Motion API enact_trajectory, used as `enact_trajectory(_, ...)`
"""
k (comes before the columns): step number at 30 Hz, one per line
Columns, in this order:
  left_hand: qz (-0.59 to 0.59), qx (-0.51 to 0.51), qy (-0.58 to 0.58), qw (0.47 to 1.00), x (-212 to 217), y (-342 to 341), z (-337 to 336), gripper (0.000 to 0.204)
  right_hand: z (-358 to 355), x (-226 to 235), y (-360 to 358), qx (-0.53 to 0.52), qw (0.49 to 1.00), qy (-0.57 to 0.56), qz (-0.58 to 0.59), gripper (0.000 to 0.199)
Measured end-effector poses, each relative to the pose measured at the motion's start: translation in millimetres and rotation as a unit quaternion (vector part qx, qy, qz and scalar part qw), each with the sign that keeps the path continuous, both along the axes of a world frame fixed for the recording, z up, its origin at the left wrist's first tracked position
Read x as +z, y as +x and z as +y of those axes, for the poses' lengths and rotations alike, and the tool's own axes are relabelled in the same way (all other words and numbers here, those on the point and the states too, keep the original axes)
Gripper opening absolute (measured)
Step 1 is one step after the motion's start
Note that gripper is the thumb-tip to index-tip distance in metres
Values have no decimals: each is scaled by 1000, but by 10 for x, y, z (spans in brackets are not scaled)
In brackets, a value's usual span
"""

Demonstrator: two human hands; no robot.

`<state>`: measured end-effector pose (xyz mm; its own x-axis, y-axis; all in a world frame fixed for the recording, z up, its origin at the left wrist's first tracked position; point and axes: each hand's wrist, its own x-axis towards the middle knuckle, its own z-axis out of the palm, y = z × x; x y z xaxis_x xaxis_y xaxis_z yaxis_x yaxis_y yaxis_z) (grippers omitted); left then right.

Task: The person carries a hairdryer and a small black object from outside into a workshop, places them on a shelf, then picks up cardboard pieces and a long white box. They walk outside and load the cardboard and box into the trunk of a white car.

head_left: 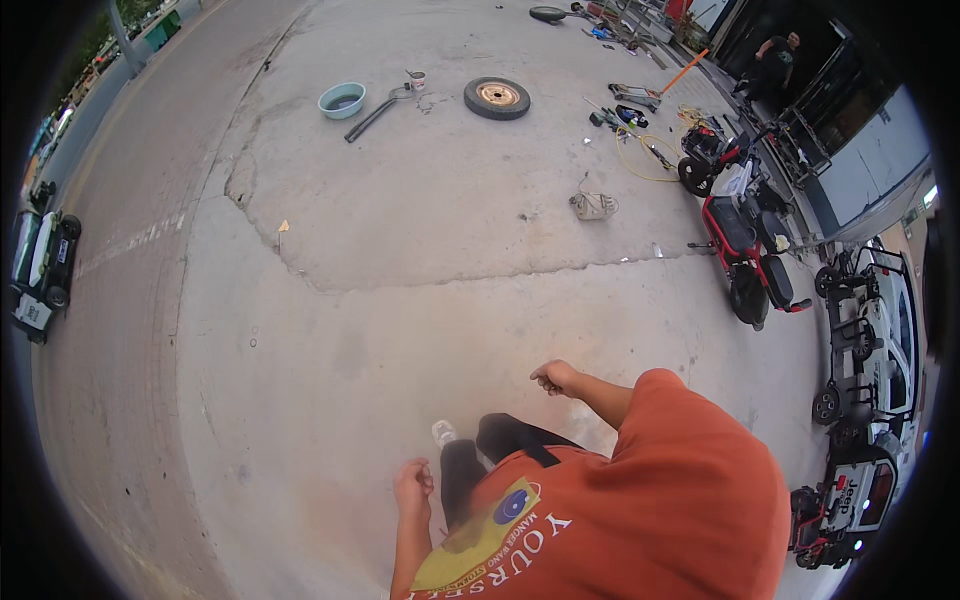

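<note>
My left hand (413, 484) hangs low in front of my body, its fingers curled in loosely, and nothing shows in them. Farther forward and to the right is my right hand (554, 378), closed in a loose fist with nothing visible in it. Both hands are over bare concrete, touching no object. A wheel with a black tyre and rusty rim (497, 97) lies flat on the ground well ahead. To its left are a pale blue basin (325, 106) holding dark liquid, a long-handled dark metal tool (372, 115) and a small cup (417, 79).
A worn, boxy, wired part (594, 206) lies ahead right. Beyond it are a floor jack (636, 97) with an orange handle and scattered tools. Red scooters (733, 225) and small ride-on vehicles (860, 490) line the right. A person (776, 60) is at a doorway; another vehicle (42, 265) stands far left.
</note>
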<state>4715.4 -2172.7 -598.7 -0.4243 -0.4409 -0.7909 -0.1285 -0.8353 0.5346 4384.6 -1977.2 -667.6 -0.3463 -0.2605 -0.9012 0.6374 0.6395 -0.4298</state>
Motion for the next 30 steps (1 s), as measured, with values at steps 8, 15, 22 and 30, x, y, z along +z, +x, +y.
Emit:
enact_trajectory(8,68,-200,27,977,304,-1788,-932,15,355,130,-548,-344,934,-77,-65,10)
enact_trajectory(15,67,-320,18,945,548,-3593,-1438,15,-14,-113,-1479,-482,858,-144,-104,19)
enact_trajectory(22,100,-325,24,940,947,-5225,-2157,22,-959,147,-3312,-468,858,-202,-70,23)
enact_trajectory(30,86,-308,40,947,620,-7158,-3025,22,-1387,-142,-5075,-524,832,-177,-47,22)
